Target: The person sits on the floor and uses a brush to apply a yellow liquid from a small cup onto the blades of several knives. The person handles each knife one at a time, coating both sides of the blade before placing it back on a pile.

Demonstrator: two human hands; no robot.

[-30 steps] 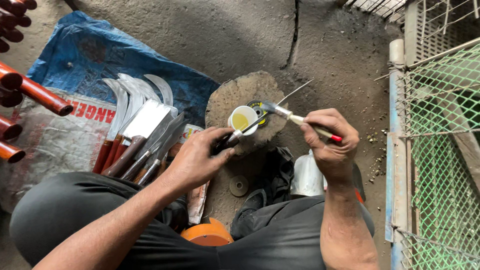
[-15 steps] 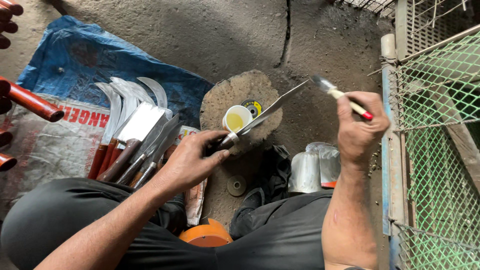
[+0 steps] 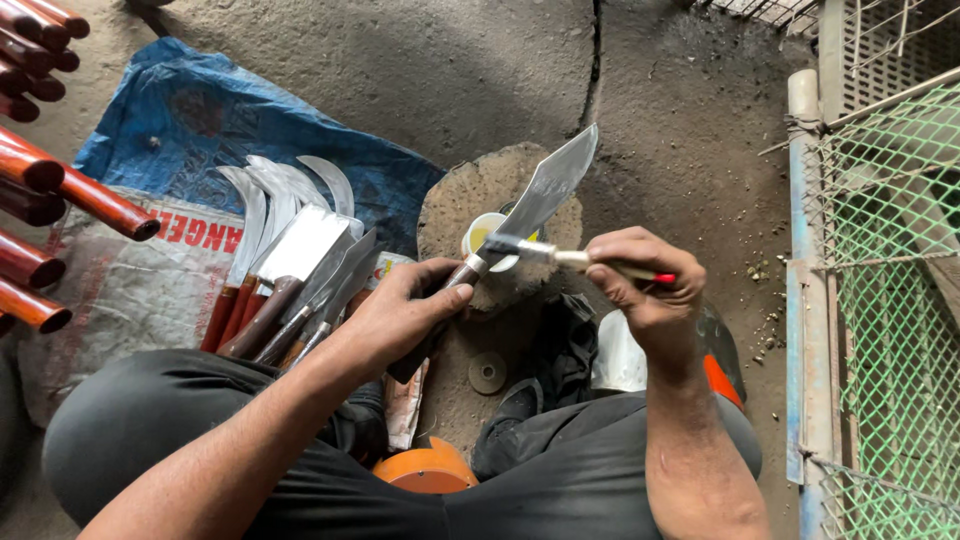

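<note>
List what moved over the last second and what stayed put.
The right hand swung the brush up and away, then brought it back onto the blade of the knife. The left hand tilted that blade upward, keeping its grip. The cup and the pile of knives stayed put.

Both hands working close together at mid-frame, forearms bare.
Left hand (image 3: pixel 400 312) is curling palm-down in a closed grip, thumb pointing toward the right hand, forearm reaching in from lower left. Right hand (image 3: pixel 645 285) is pinching closed with fingers bent, knuckles up, wrist flexed, forearm rising steeply from below.
</note>
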